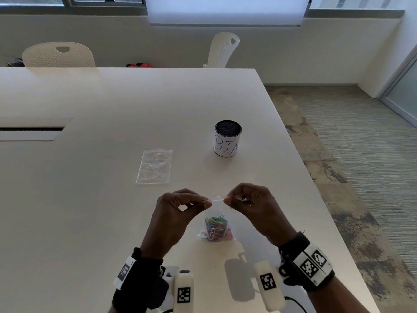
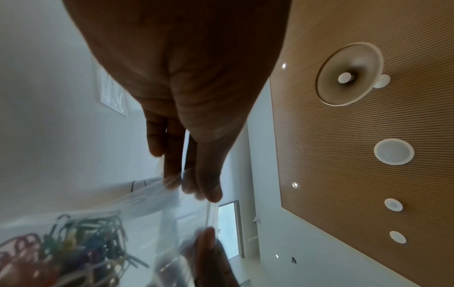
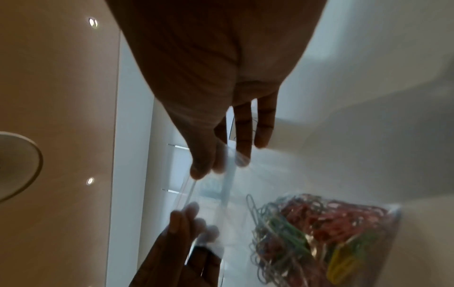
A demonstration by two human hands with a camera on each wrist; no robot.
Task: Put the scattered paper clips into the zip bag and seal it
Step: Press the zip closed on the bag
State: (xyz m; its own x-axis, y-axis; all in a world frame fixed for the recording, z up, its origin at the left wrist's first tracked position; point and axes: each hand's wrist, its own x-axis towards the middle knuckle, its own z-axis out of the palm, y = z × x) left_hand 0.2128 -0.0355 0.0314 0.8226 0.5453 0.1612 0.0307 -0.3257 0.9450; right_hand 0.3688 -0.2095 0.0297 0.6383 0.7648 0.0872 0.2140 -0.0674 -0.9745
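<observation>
A clear zip bag [image 1: 216,213] hangs just above the white table [image 1: 90,199], held by its top strip. Colourful paper clips [image 1: 216,228] fill its bottom, also visible in the wrist views as paper clips [image 2: 73,242] and paper clips [image 3: 314,229]. My left hand [image 1: 206,203] pinches the strip's left end between thumb and fingers. My right hand [image 1: 228,199] pinches the right end. The zip strip [image 2: 211,213] runs between the two pinches and looks pressed flat; the zip strip [image 3: 186,192] shows the same.
A second clear bag [image 1: 154,166] lies flat on the table beyond my hands. A black mesh cup [image 1: 228,138] with a white label stands to the right of it. The table's right edge [image 1: 316,188] drops to carpet. Two white chairs stand at the far side.
</observation>
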